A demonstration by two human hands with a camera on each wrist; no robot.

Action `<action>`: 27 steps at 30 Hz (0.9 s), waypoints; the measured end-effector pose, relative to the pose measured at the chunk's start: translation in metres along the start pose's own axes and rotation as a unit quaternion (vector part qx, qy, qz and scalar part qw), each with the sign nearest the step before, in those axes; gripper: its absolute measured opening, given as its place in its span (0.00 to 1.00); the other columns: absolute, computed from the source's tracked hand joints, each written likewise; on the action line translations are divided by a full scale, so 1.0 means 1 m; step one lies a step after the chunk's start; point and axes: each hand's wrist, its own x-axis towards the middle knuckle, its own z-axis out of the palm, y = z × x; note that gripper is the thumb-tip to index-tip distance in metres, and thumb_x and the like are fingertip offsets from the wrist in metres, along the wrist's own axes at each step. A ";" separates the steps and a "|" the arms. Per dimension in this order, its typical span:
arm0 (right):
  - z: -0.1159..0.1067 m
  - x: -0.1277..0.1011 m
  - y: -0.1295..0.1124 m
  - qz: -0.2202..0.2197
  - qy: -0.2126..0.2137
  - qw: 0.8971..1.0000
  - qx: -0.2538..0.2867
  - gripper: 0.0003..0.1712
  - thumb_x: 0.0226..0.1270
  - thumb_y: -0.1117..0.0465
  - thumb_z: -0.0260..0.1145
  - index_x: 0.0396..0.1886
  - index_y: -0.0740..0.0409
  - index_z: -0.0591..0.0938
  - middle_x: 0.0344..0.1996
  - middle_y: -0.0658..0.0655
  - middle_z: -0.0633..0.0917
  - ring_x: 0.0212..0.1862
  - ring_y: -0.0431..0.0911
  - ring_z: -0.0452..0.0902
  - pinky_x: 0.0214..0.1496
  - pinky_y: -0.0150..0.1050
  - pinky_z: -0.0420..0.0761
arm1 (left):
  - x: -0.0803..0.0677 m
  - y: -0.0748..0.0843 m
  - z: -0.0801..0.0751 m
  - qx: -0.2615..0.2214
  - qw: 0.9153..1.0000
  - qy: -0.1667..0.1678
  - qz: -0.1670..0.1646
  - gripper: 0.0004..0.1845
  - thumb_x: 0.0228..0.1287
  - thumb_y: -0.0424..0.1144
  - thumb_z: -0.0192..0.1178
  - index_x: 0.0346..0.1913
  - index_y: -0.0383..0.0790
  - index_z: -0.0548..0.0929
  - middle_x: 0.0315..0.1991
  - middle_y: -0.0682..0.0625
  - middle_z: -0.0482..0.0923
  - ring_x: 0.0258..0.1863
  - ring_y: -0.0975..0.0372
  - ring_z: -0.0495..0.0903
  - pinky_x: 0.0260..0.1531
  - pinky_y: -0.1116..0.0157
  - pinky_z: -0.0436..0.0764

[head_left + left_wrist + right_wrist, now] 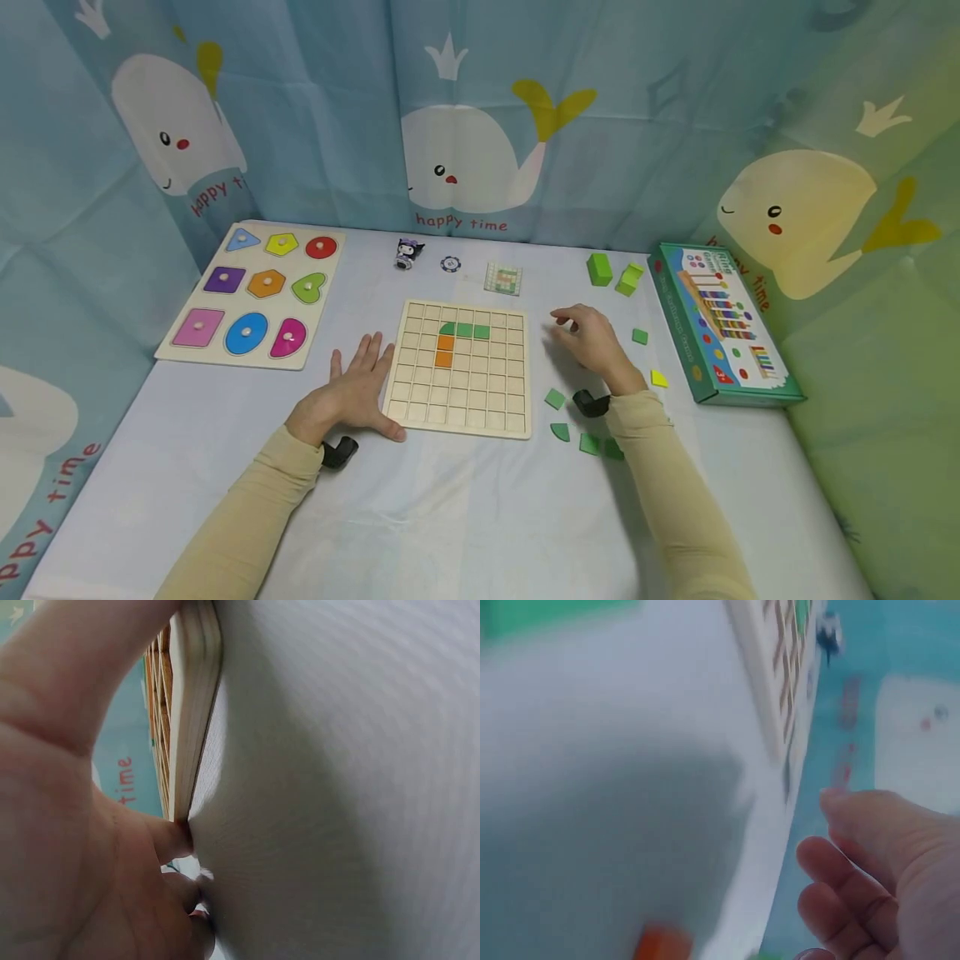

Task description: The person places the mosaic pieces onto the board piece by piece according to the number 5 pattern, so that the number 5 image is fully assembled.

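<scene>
Wooden grid board [459, 371] sits mid-worktop [420, 508], and both hands are right by it. Left hand [352, 396] lies flat on the white cloth, fingers straight and spread, its thumb side pressed against the board's left edge — the left wrist view shows the board's pale edge [193, 705] up against the thumb and fingertips, nothing gripped. Right hand [592, 342] hovers just right of the board, fingers loosely curled and pointing toward it; its grip is relaxed, fingers apart, and the right wrist view, though blurred, shows the fingers [832, 874] empty.

On the board, 3 green tiles [465, 330] run in a row near the top, and 2 orange tiles [445, 351] stack below the leftmost green one.

Loose pieces lie to the right: small green pieces [577, 425] near the right wrist, a green square [640, 337], a yellow piece [658, 379]. Farther back stand 2 green blocks [613, 273], beside a green toy box [716, 321] at the right edge.

Back left — a shape puzzle board [258, 292] with 9 coloured pegged shapes. Along the back: a small dark figurine [408, 252], a round token [450, 264] and a small card [503, 278].
</scene>
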 end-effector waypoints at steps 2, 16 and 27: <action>-0.008 -0.005 0.012 0.015 0.014 1.000 0.000 0.16 0.64 0.69 0.67 0.52 0.70 0.82 0.40 0.65 0.84 0.35 0.54 0.75 0.36 0.47 0.73 | 0.000 0.000 0.000 0.001 1.000 0.000 0.000 0.78 0.29 0.70 0.75 0.76 0.29 0.44 0.76 0.32 0.31 0.74 0.42 0.30 0.60 0.30 0.32; -0.055 -0.036 0.067 0.149 0.047 0.987 -0.021 0.19 0.68 0.69 0.60 0.56 0.73 0.78 0.47 0.71 0.80 0.41 0.61 0.74 0.42 0.52 0.74 | 0.000 0.000 0.001 0.002 1.000 -0.001 0.000 0.78 0.28 0.71 0.75 0.76 0.28 0.44 0.76 0.31 0.32 0.74 0.42 0.30 0.60 0.30 0.32; -0.066 -0.041 0.075 0.231 -0.010 0.972 -0.037 0.23 0.68 0.68 0.60 0.60 0.76 0.74 0.52 0.74 0.76 0.50 0.64 0.70 0.55 0.59 0.71 | -0.001 0.001 0.000 0.002 1.000 0.001 0.002 0.78 0.29 0.70 0.75 0.76 0.28 0.44 0.76 0.31 0.32 0.74 0.42 0.30 0.60 0.30 0.33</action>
